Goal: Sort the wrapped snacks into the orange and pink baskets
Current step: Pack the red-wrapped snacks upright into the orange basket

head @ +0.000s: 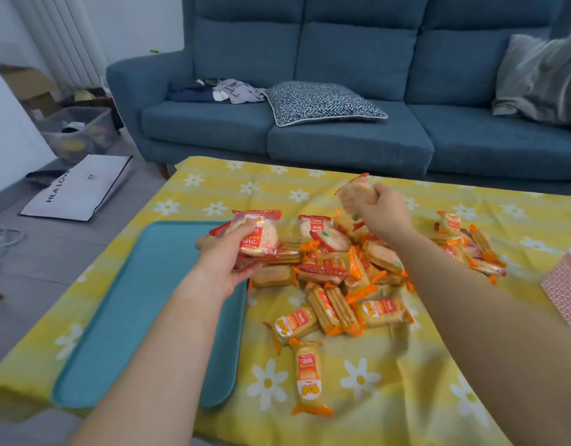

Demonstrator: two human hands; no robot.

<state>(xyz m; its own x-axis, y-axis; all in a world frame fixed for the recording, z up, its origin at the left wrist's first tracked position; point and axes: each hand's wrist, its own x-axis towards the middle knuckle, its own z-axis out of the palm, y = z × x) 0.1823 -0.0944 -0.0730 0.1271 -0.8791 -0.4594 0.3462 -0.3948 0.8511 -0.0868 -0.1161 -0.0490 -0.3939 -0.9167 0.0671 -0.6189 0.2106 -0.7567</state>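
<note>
A pile of wrapped snacks (351, 272) lies on the yellow flowered tablecloth (406, 397), some round rice crackers in red wrappers, some long ones in orange wrappers. My left hand (224, 262) grips a stack of red-wrapped round crackers (258, 233) over the right edge of a teal tray (133, 317). Above the pile, my right hand (379, 214) holds up another red-wrapped round cracker (355, 191). A pink basket (565, 291) shows at the right edge, partly cut off. No orange basket is in view.
A single orange-wrapped snack (308, 378) lies apart, near the front. A blue sofa (342, 91) with cushions stands behind the table. On the floor to the left lie a white bag (78, 188) and storage boxes (78, 130).
</note>
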